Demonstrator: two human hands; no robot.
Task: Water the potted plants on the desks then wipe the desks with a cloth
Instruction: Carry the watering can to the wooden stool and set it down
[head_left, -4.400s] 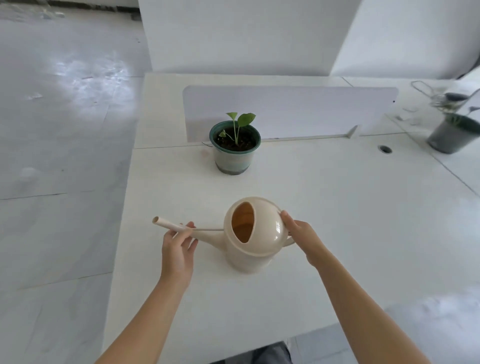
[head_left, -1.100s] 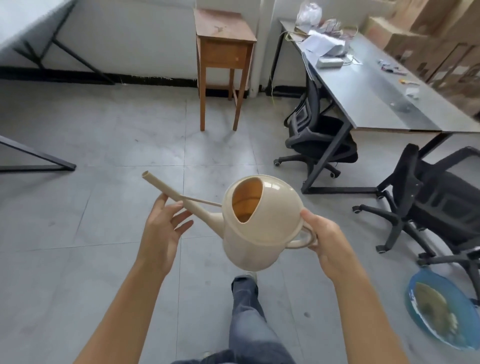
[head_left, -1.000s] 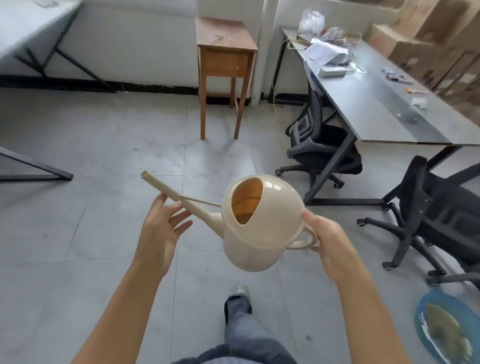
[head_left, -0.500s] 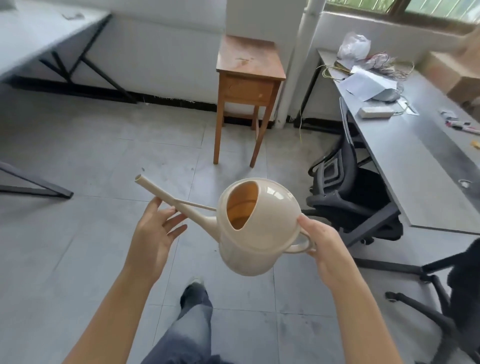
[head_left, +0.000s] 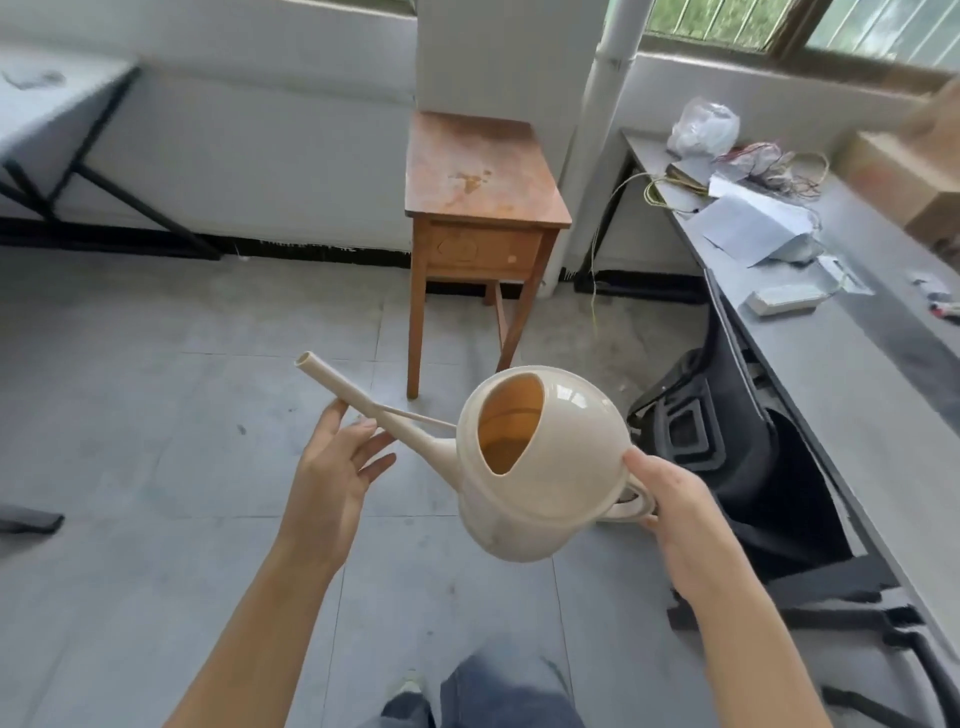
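I carry a cream round watering can (head_left: 561, 467) in mid-air over the grey floor. My right hand (head_left: 670, 504) grips its loop handle on the right side. Its long spout points up and to the left, and my left hand (head_left: 335, 467) supports the spout from below with spread fingers. Through the can's oval opening I see a little water inside. No potted plant or cloth is in view.
A small brown wooden side table (head_left: 480, 208) stands ahead against the white wall. A grey desk (head_left: 852, 353) with papers, cables and a plastic bag runs along the right, with a black office chair (head_left: 727, 447) under it. Another desk's black legs (head_left: 78, 171) are at left.
Since the white desk with the plant, I have lifted the can and turned away. Over the last second I walked toward the wooden table, which is now closer; my grip is unchanged.
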